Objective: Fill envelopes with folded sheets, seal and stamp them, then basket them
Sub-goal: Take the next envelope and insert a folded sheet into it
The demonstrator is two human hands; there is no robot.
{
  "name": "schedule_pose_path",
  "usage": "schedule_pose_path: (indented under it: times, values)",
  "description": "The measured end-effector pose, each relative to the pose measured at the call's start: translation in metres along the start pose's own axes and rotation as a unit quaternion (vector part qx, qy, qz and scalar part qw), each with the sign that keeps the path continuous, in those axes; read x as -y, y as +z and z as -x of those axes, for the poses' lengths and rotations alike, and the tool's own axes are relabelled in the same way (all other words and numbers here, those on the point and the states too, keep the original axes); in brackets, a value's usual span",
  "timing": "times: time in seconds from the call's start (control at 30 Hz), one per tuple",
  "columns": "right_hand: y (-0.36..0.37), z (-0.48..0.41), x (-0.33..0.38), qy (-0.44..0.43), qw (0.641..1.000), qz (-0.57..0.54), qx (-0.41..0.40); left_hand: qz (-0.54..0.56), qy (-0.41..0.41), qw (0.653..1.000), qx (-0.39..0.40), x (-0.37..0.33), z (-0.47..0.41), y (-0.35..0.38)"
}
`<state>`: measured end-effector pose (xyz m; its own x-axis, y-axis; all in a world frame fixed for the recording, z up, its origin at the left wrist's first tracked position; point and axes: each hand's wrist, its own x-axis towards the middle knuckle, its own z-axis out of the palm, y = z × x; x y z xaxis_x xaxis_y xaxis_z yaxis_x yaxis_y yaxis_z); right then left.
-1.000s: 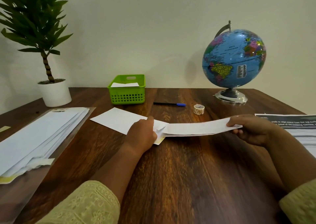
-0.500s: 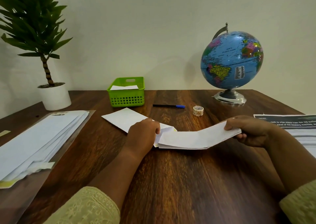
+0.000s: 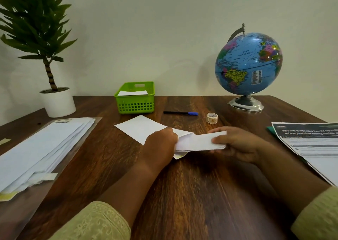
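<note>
A white envelope (image 3: 140, 130) lies on the wooden table, and my left hand (image 3: 161, 144) grips its open end. Its flap with a yellowish strip pokes out below that hand. My right hand (image 3: 237, 144) pinches the right end of a folded white sheet (image 3: 199, 142), whose left end sits in the envelope's mouth. A green basket (image 3: 135, 106) stands at the back with one white envelope (image 3: 132, 93) inside. The small stamp roll (image 3: 212, 118) rests just beyond the sheet.
A stack of blank envelopes (image 3: 42, 148) lies on a clear sleeve at the left. Printed sheets (image 3: 314, 144) sit at the right edge. A pen with a blue cap (image 3: 180, 113) lies behind the hands. There is a globe (image 3: 248, 64) back right and a potted plant (image 3: 58, 102) back left.
My right hand has moved left toward my left hand, and the visible length of the folded sheet has shrunk as it slid into the envelope. The view also tilted slightly.
</note>
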<state>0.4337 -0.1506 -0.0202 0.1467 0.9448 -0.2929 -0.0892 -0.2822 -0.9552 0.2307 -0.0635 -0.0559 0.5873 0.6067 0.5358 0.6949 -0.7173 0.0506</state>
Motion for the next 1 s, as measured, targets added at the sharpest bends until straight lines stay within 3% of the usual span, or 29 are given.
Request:
schedule_pose_path:
  times: [0.23,0.37,0.6,1.0]
  values:
    - [0.022,-0.011,-0.013,-0.012,0.998,0.045,-0.034,0.068,-0.133,0.985,0.088,0.004,0.002,-0.011]
    - [0.019,-0.012,-0.014,0.013,1.000,0.001,-0.024,0.044,-0.170,0.974,0.145,0.006,0.002,-0.012]
    - [0.016,-0.009,-0.012,0.031,0.997,-0.075,0.014,0.001,-0.104,0.987,0.119,0.003,0.005,-0.014]
    - [0.023,-0.010,-0.014,-0.001,0.997,0.065,-0.046,-0.055,-0.028,0.997,0.037,0.000,0.004,-0.014]
